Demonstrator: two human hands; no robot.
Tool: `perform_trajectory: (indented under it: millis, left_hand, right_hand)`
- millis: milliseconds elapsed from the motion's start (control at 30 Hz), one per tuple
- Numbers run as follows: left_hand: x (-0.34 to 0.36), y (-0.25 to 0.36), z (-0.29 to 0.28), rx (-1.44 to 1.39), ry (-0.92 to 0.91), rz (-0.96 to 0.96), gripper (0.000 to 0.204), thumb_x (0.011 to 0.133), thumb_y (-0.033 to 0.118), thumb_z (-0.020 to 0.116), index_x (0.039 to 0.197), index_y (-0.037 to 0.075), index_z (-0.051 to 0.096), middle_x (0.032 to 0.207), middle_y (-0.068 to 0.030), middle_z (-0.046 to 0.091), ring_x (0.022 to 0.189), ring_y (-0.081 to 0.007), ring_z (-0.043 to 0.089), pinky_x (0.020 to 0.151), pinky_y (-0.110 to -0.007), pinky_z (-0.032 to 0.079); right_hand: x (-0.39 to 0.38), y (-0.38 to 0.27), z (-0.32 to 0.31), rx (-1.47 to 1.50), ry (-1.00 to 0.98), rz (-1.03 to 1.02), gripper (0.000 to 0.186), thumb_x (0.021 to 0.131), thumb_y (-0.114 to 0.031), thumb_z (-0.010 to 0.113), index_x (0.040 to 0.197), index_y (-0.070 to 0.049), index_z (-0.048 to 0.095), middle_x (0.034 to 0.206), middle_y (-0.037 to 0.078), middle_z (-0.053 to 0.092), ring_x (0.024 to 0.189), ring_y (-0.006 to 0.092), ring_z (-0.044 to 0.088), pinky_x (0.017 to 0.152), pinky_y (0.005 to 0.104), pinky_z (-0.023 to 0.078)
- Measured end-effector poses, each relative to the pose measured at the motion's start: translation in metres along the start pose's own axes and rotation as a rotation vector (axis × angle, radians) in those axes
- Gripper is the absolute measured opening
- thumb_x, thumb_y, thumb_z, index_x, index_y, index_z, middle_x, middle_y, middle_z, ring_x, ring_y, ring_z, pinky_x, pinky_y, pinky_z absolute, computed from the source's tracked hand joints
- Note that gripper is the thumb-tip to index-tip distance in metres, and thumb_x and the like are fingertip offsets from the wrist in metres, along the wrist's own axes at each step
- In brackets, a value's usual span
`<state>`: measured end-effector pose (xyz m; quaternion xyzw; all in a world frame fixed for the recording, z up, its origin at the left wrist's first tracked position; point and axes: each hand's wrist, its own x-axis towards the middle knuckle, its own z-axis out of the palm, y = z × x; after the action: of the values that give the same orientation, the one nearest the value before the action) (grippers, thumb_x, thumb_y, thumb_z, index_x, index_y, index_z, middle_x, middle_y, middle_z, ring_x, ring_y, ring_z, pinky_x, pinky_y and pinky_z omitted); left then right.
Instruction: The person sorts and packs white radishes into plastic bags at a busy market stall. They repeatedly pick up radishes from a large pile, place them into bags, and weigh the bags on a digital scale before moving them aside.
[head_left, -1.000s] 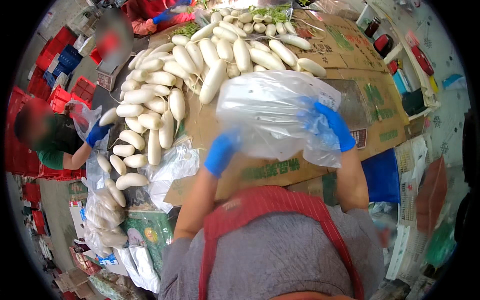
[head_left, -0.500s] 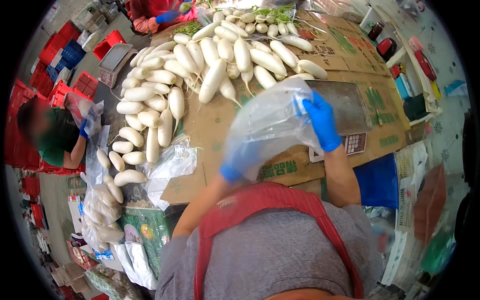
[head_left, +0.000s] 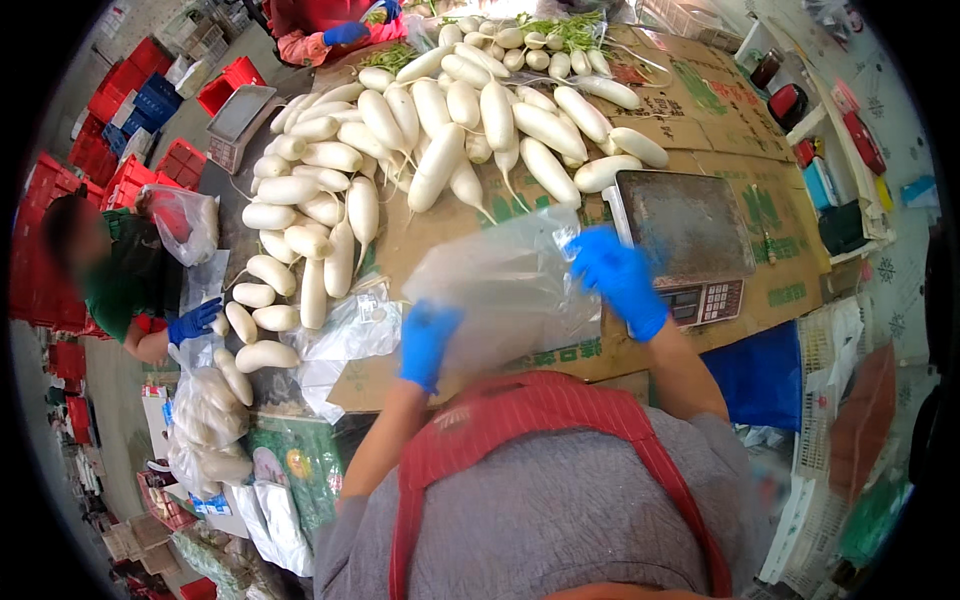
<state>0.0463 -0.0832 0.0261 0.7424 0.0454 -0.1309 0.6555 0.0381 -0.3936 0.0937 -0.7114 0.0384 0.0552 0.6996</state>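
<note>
A clear plastic bag is stretched out between my two blue-gloved hands, low over the cardboard. My right hand pinches its upper right corner, close to the scale's left edge. At the bag's left end, my left hand is closed on its side; the fingertips are partly smeared by motion. The bag looks flat, with nothing visible inside. Beyond it lies a large pile of white radishes, some with thin root tails. To the right, a scale with a worn metal plate and keypad stands on the cardboard.
Flattened cardboard covers the table. More plastic bags lie at left, beside bagged radishes. A co-worker's gloved hand touches the radishes at left; another person works at the far side. A shelf stands right.
The bag has come down and flattened, uncovering the scale. My left hand has moved left and my right hand slightly lower. The co-worker at left has reached to the radishes.
</note>
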Motion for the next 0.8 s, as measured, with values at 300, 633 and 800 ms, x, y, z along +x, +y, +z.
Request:
perform_trajectory:
  millis: [300,633,800]
  left_hand:
    - [0.058,-0.06,-0.073,-0.316,0.159,0.101,0.016,0.083,0.009,0.063,0.075,0.015,0.051,0.075,0.0026,0.055,0.07,-0.0086,0.052,0.066,-0.025,0.046]
    - [0.023,0.076,-0.005,0.576,0.173,0.711,0.094,0.073,0.022,0.08,0.148,0.008,0.027,0.151,-0.0172,0.025,0.137,-0.0324,0.028,0.111,-0.046,0.026]
    - [0.039,0.087,0.033,0.857,0.029,0.746,0.079,0.072,0.032,0.078,0.138,0.006,0.043,0.131,-0.0199,0.048,0.12,-0.0362,0.045,0.099,-0.047,0.037]
  right_hand:
    - [-0.002,-0.022,0.025,0.91,0.354,0.188,0.01,0.094,-0.021,0.055,0.089,-0.013,0.056,0.081,-0.001,0.054,0.072,0.0118,0.054,0.07,0.0279,0.049]
    - [0.01,-0.03,0.02,-0.096,-0.048,-0.157,0.02,0.092,-0.025,0.062,0.09,-0.005,0.06,0.077,0.0,0.053,0.071,0.0087,0.049,0.064,0.0274,0.043]
    - [0.01,-0.071,0.044,-0.514,-0.349,-0.389,0.025,0.088,-0.029,0.066,0.09,-0.004,0.062,0.074,0.016,0.059,0.064,0.022,0.056,0.065,0.0356,0.047]
